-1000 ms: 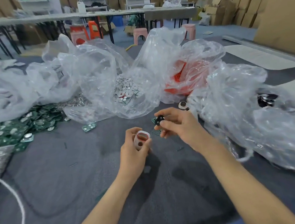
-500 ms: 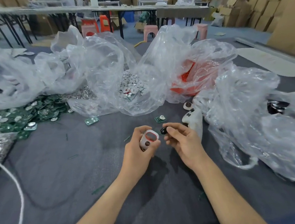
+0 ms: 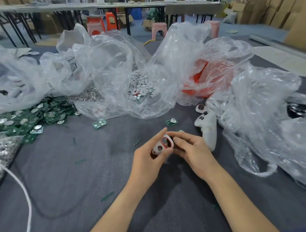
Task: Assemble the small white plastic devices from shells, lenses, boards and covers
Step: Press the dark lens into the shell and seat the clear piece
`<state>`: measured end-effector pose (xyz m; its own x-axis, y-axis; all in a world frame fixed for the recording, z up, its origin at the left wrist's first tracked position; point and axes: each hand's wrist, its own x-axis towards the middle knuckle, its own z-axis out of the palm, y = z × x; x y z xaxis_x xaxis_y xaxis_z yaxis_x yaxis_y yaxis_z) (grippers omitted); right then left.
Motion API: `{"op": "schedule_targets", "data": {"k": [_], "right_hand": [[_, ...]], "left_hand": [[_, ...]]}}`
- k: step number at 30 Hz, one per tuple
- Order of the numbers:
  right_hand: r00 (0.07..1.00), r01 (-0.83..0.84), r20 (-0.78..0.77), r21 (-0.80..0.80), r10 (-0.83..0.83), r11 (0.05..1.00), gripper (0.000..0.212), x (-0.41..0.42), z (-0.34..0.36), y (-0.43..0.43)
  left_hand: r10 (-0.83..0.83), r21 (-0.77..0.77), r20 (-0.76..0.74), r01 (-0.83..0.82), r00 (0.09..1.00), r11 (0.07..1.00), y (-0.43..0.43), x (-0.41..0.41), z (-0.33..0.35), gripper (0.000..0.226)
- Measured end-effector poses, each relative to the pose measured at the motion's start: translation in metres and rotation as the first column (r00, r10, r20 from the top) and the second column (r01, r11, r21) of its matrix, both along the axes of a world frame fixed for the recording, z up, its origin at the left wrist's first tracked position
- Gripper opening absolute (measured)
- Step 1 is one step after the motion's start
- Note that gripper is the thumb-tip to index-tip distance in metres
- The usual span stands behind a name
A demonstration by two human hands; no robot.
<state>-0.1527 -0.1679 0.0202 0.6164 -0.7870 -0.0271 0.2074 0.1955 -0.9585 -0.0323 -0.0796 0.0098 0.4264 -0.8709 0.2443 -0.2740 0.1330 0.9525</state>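
My left hand (image 3: 148, 158) grips a small white shell (image 3: 163, 144) with a red-rimmed window and a round hole, tilted toward me above the grey table (image 3: 65, 174). My right hand (image 3: 191, 149) is pressed against the shell's right side, fingers curled round a small black part that is almost hidden behind the shell. A loose green board (image 3: 171, 122) lies just beyond the hands, another (image 3: 99, 123) further left. Finished white devices (image 3: 207, 128) lie to the right of my right hand.
Clear plastic bags ring the work area: one with white round covers (image 3: 141, 88), one with red parts (image 3: 200, 77), one with black parts (image 3: 297, 110). A heap of green boards (image 3: 29, 118) lies left; a white cord (image 3: 24, 192) runs along the left edge.
My right hand has brought the black part from beyond the shell in against its right side. Both hands have come together nearer to me.
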Motion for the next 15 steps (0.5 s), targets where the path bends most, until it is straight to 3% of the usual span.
{"op": "schedule_targets", "data": {"k": [2,4,7,15], "right_hand": [[0.997,-0.072,0.043,0.076,0.069,0.995,0.02,-0.0002,0.0017,0.0015],[0.995,-0.099,0.019,0.043,0.099,0.994,0.022,-0.0004,0.0015,0.0029],[0.998,-0.053,-0.032,-0.024,0.052,0.998,0.027,-0.0006,0.0002,0.0039],[1.0,-0.015,0.004,-0.012,0.015,1.0,0.035,-0.0005,0.0003,0.0036]], "left_hand": [[0.006,-0.003,0.034,-0.006,0.999,1.0,0.0002,0.0001,0.0008,0.056],[0.015,-0.016,0.044,-0.014,0.999,1.0,0.0003,0.0001,0.0005,0.055],[0.015,-0.011,0.081,-0.015,0.997,1.0,-0.0001,-0.0005,-0.0006,0.056],[0.037,-0.022,0.2,-0.033,0.979,0.999,0.0002,-0.0008,0.0016,0.055]]}}
